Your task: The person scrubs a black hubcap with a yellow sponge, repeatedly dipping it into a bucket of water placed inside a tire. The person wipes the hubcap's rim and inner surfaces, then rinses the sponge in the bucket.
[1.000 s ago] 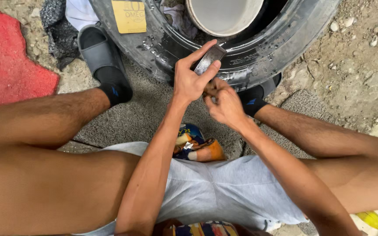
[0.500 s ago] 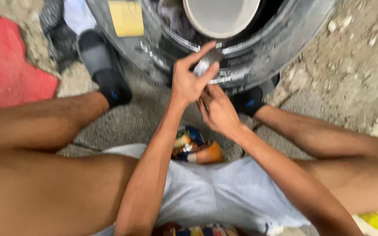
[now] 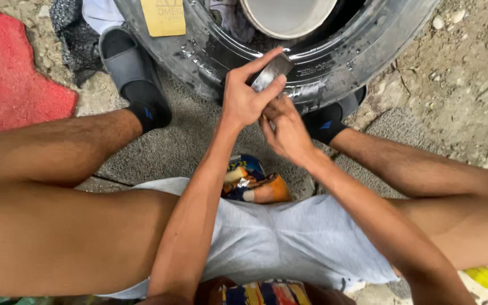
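Seated person grips a flat grey metal piece (image 3: pixel 272 72) over a black tyre (image 3: pixel 334 62).

The left hand (image 3: pixel 244 99) pinches it between thumb and fingers; the right hand (image 3: pixel 286 130), curled, touches just below. A white bucket (image 3: pixel 286 17) sits inside the tyre.

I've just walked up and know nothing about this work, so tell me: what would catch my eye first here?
First, the two hands meeting in the middle: the left hand pinches a small shiny metal tin, and the right hand works just beneath it. Right behind them lies a big wet black tyre with a pale bucket inside it. At far left, a bright red mat stands out on the gravel.
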### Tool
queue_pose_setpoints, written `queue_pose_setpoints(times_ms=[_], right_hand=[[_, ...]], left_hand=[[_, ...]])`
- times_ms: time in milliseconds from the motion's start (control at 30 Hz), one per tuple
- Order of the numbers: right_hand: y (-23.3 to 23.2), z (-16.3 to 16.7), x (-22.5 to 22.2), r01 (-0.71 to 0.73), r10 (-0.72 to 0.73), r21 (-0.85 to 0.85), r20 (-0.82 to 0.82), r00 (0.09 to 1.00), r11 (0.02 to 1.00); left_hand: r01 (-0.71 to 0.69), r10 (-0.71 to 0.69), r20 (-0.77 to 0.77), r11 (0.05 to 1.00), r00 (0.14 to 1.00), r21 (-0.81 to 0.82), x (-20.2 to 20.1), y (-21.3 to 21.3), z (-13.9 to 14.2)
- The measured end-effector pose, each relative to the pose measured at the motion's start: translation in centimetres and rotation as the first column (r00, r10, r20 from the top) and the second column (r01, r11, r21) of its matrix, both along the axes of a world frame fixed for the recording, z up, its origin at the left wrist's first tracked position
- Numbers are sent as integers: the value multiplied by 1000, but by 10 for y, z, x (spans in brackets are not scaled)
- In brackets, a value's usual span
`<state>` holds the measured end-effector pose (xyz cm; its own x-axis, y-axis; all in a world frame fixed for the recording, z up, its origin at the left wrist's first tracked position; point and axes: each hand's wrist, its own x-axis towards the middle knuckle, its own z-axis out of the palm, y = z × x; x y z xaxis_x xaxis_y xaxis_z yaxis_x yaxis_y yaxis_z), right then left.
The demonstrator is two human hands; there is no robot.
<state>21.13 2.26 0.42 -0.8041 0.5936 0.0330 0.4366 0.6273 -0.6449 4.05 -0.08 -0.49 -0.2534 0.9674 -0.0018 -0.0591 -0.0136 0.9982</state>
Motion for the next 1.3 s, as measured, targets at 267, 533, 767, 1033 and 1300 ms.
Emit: queue_pose_setpoints(times_ms=[267, 533, 767, 1033, 1300], right_hand=[[-9, -5, -1, 17, -17, 1, 49, 999, 1000], [-2, -14, -1, -62, 44, 132, 138, 989, 989], [-10, -15, 2, 61, -63, -98, -13, 998, 993], [-25, -5, -15, 401, -431, -735, 163, 887, 547], [-1, -9, -5, 72, -74, 38, 51, 996, 997]], left_hand=[[-2, 2, -5, 999, 1000, -32, 2, -2, -2], [-13, 17, 106, 999, 994, -41, 0, -2, -5], [2, 7, 123, 997, 992, -75, -1, -2, -4], [1, -1, 41, 1000, 999, 5, -4, -3, -5], [21, -22, 64, 1000, 998, 7, -4, -6, -5]])
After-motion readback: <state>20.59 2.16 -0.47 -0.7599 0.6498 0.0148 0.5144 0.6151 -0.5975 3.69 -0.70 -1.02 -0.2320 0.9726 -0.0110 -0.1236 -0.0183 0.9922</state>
